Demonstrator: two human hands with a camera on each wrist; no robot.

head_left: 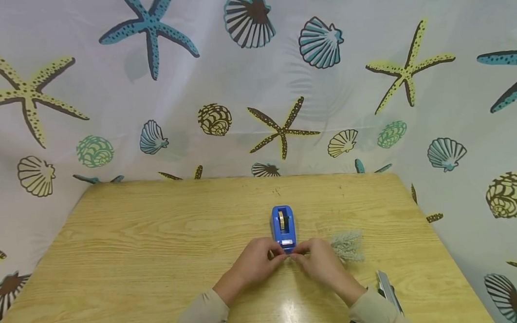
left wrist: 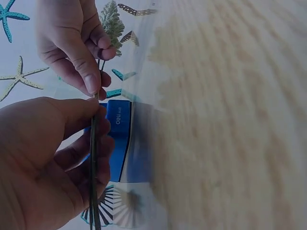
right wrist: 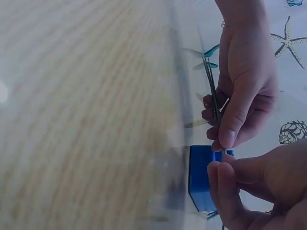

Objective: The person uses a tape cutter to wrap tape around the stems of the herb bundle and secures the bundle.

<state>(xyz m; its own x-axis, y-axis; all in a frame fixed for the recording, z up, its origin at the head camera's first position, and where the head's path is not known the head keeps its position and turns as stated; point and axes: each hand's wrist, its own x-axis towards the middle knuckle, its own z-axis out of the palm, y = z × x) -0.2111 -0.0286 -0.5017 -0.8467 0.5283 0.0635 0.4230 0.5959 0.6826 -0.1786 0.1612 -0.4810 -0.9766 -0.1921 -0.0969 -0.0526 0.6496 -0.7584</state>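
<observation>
My left hand (head_left: pixel 256 262) and right hand (head_left: pixel 320 263) meet fingertip to fingertip just in front of a blue tape dispenser (head_left: pixel 284 228). Between thumb and fingers the left hand pinches a few thin dark green stems (left wrist: pixel 94 167), whose cut ends stick out past that hand. Close beside it, the right hand pinches the same stems further along. Beyond the right hand spreads the pale grey-green feathery head of the sprig (head_left: pixel 347 246), also partly visible in the left wrist view. Whether tape lies under the fingertips is hidden.
A utility knife (head_left: pixel 389 291) lies on the wooden table (head_left: pixel 157 245) near my right forearm. Inside the dispenser sits a roll of tape (head_left: pixel 281 220). A white cloth (head_left: pixel 219 80) printed with starfish and shells hangs behind and at both sides.
</observation>
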